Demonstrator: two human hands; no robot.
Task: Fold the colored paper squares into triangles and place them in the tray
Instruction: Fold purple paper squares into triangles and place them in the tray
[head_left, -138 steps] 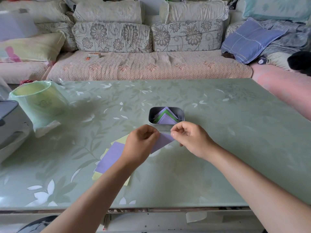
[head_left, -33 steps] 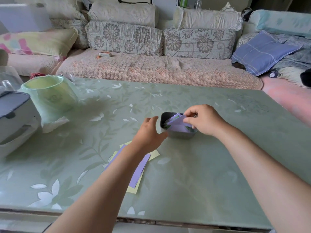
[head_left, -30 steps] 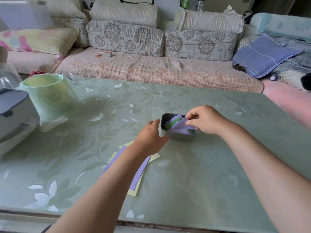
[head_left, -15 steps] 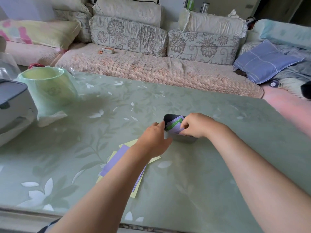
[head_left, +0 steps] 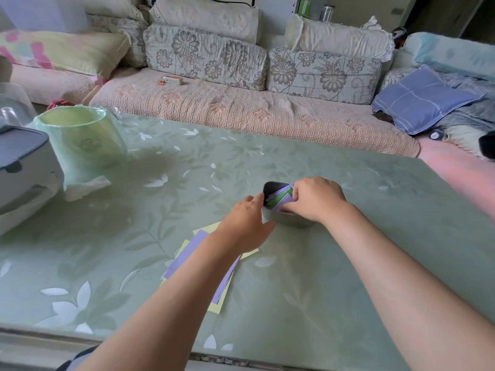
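Green tabletop [head_left: 348,263]: your right hand [head_left: 316,199], curled on the purple triangle [head_left: 284,204], has now pushed it down into the tray [head_left: 289,224]; left hand [head_left: 246,223], loosely open, steadies its wall. One more done; unfolded squares [head_left: 187,253] wait beside.

Home living room, floral-cushioned sofa [head_left: 241,113], blue pillow [head_left: 423,99], green leaf-patterned coffee table [head_left: 334,263]

purple triangle [head_left: 284,205] moved into tray [head_left: 289,223], right grip [head_left: 316,199] seemingly pinching it
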